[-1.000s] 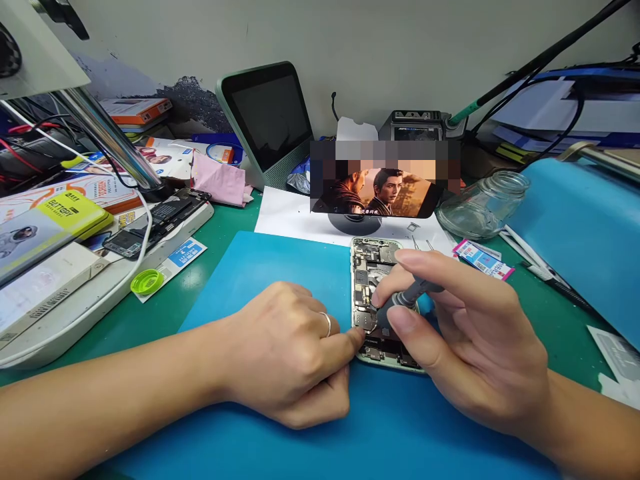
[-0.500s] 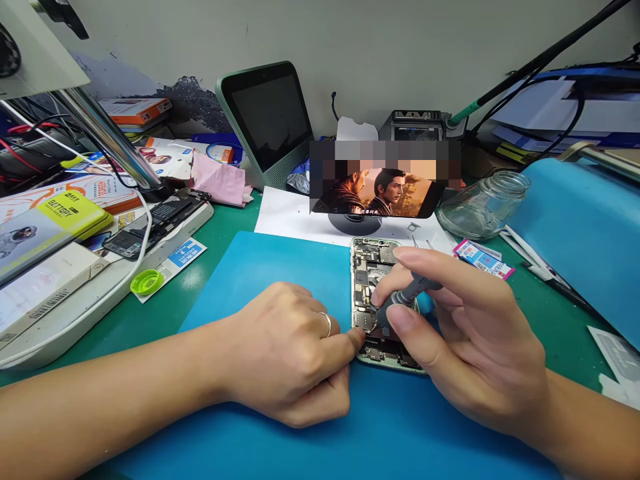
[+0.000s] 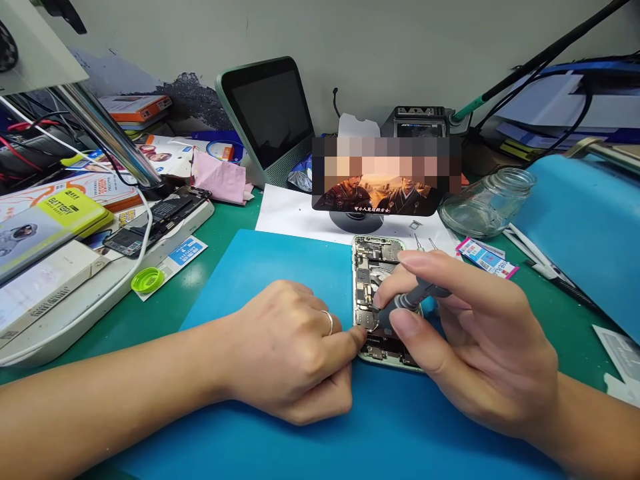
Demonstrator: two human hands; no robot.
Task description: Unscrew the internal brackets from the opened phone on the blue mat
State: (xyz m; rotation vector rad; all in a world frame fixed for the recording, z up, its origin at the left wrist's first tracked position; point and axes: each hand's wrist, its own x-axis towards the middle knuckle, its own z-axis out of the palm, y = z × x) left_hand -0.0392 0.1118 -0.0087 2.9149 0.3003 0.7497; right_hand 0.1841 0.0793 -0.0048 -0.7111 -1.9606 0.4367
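Observation:
An opened phone (image 3: 365,277) with a pale green frame and bare inner boards lies on a blue mat (image 3: 295,263). My left hand (image 3: 295,353), a ring on one finger, is curled closed at the phone's lower left side. Its fingertips press on the phone's edge there. In my right hand (image 3: 485,340) is a grey screwdriver (image 3: 407,300), gripped between thumb and fingers and tilted over the middle of the phone. The screwdriver's tip is hidden, so I cannot tell what it touches.
Behind the phone, a propped screen (image 3: 380,193) plays a video on white paper. A glass jar (image 3: 487,203) stands to its right. At left are a green cap (image 3: 147,280), another opened phone (image 3: 160,220) and a lamp post (image 3: 110,137). A dark smart display (image 3: 267,113) stands behind.
The view has shifted slightly. My right hand and the screwdriver sit a touch further right, still over the phone. My left hand keeps its place at the phone's edge. The video picture differs.

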